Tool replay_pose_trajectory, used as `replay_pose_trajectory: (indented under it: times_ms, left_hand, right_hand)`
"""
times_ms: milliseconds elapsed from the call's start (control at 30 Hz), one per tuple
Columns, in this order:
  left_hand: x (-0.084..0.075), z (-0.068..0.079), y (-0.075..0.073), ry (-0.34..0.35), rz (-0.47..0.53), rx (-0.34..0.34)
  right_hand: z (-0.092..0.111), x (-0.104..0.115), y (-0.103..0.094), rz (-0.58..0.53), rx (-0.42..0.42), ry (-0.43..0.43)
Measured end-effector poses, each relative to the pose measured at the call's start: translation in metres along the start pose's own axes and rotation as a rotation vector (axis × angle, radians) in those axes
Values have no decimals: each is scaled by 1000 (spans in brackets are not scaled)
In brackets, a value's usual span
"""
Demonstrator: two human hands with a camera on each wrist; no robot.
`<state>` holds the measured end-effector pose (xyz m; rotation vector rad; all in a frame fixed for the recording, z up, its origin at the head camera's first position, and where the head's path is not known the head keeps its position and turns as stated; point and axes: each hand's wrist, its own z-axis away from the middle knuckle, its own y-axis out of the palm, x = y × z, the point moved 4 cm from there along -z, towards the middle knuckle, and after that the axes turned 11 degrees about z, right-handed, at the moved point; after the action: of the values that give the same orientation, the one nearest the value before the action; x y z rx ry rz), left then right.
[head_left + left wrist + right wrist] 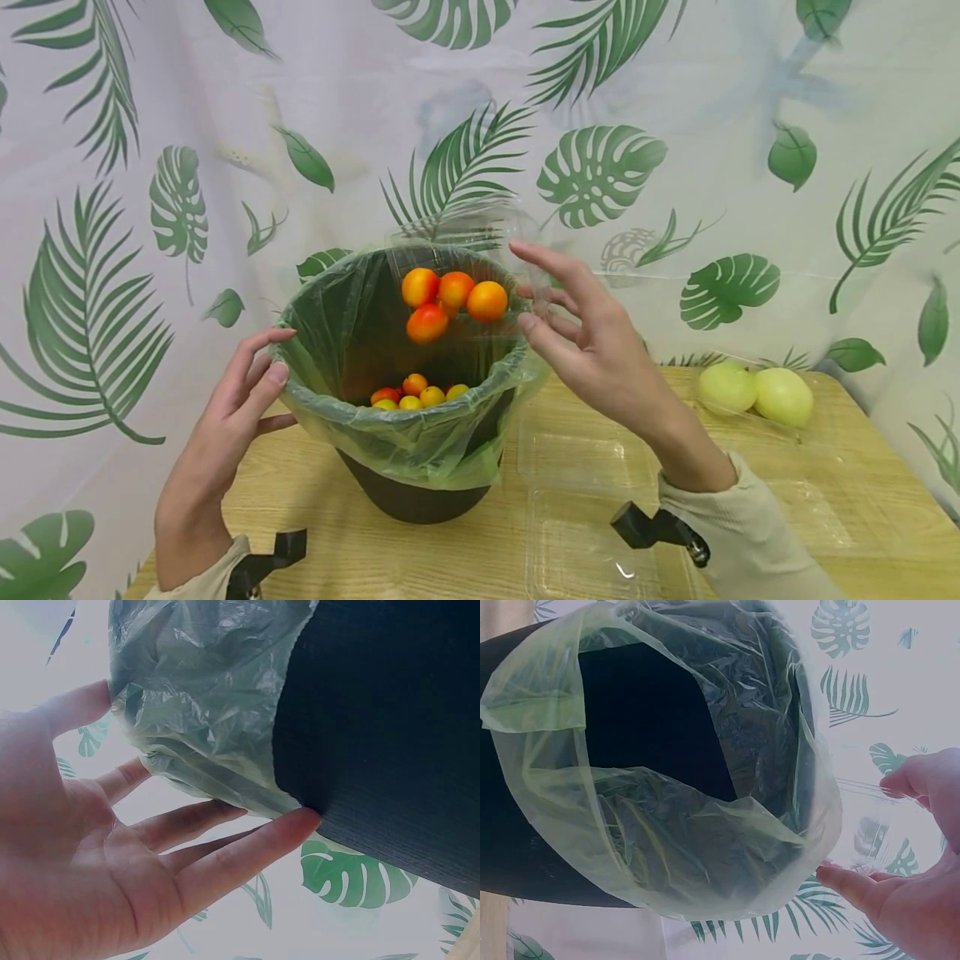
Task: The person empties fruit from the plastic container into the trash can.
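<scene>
"Right hand [600, 350] is pinching the clear container [480, 237]! Orange fruits [454, 290]?"

"They're showing at that hand's nine o'clock, above the bin [416, 500]; left hand [225, 408], spread, farther off, is touching its rim [405, 418]."

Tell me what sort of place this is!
Probably a small indoor work corner: a leaf-patterned sheet hangs behind a wood-look table, and a bag-lined bin stands on it.
</scene>
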<state>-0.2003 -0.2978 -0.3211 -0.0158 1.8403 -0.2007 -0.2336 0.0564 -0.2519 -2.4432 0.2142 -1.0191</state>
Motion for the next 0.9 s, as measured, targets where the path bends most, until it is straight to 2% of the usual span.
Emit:
replay_pose_trajectory:
  times_ms: [667,900]
  left_hand:
    - [0,0,-1,-4,10,1]
    - [0,-1,-1,-1,4,4]
  right_hand:
    - [1,12,1,140,-46,-98]
    - [1,14,3,178,-52,-109]
